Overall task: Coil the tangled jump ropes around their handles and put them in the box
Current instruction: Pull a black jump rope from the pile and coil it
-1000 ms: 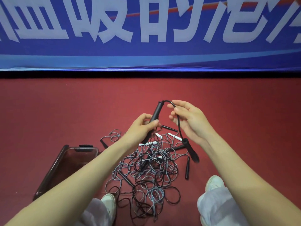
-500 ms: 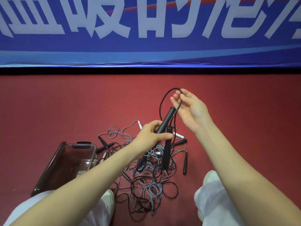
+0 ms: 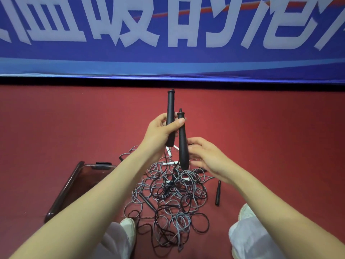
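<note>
Raised and paired since the earlier frame: two black handles (image 3: pixel 170 109), near upright, clamped side by side in left grip (image 3: pixel 160 133). Right grip (image 3: pixel 211 157) lowered, fingers slack, empty, beside the nearer handle. Directly below on the floor (image 3: pixel 261 128): rope tangle (image 3: pixel 173 193); box (image 3: pixel 64 191) leftward.

Left hand (image 3: pixel 158 136), right hand (image 3: pixel 210 158): bare, as are my forearms (image 3: pixel 100 191).
Trousers (image 3: pixel 255 240): white, loose, below my grip.
Shoes (image 3: pixel 129 228): white, rounded toes, either side beneath my grip.

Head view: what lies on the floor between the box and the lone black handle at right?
The heap of tangled jump ropes, shown in the head view.
</note>
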A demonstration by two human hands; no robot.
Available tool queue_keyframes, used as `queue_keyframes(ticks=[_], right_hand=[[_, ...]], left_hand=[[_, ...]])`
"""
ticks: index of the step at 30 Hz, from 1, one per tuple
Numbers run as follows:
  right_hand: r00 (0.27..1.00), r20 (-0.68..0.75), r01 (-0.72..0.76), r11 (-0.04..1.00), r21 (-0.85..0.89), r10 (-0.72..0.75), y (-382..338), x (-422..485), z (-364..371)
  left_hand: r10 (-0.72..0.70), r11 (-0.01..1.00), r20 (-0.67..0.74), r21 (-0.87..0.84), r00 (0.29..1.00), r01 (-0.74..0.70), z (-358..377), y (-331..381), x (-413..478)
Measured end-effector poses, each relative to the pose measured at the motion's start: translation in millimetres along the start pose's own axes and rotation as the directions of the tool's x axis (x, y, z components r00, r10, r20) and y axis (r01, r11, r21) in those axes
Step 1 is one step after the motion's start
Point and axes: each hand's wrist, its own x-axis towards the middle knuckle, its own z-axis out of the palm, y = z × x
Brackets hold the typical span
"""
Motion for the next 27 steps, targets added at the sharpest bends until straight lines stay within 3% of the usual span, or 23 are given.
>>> queue_keyframes(ticks=[2, 5, 9, 12, 15, 18, 22, 27], right_hand=[[0.998, 0.036, 0.042, 0.994, 0.105, -0.046, -1.4, -2.3, 2.1], [0.993, 0.029, 0.112, 0.993, 0.020, -0.113, 1.3, -4.2, 5.6], [0.960, -0.203, 0.219, 0.968, 0.126, -0.191, -4.0, -0.7, 7.9], [0.907, -0.332, 0.324, 0.932, 0.161, -0.258, -11.2, 6.5, -1.4], [0.901, -0.317, 0.341, 0.935, 0.099, -0.296, -9.8, 9.8, 0.2], [0.914, -0.297, 0.318, 0.942, 0.108, -0.275, -8.0, 11.3, 10.5], [0.941, -0.234, 0.271, 0.957, 0.098, -0.243, -6.0, 9.3, 15.8], [0.965, -0.189, 0.222, 0.952, 0.209, -0.184, -7.3, 2.7, 8.1]], left_hand=[[0.008, 1.000, -0.010, -0.024, 1.000, -0.009, -2.2, 1.0, 1.1], [-0.007, 1.000, -0.026, 0.005, 1.000, 0.007, -0.9, -1.7, -0.3], [-0.066, 0.996, -0.076, -0.061, 0.995, 0.061, 7.3, -5.2, 0.2], [-0.127, 0.988, -0.004, -0.092, 0.992, 0.126, 10.7, -11.1, -3.0], [-0.084, 0.996, 0.096, -0.013, 0.992, 0.086, 16.7, -19.2, -9.2], [-0.042, 0.998, -0.039, 0.036, 0.998, 0.043, 14.4, -24.6, -5.8], [-0.096, 0.995, -0.108, 0.013, 0.989, 0.098, 9.8, -25.0, -5.4], [-0.182, 0.979, -0.029, 0.089, 0.983, 0.184, 5.3, -14.4, -5.7]])
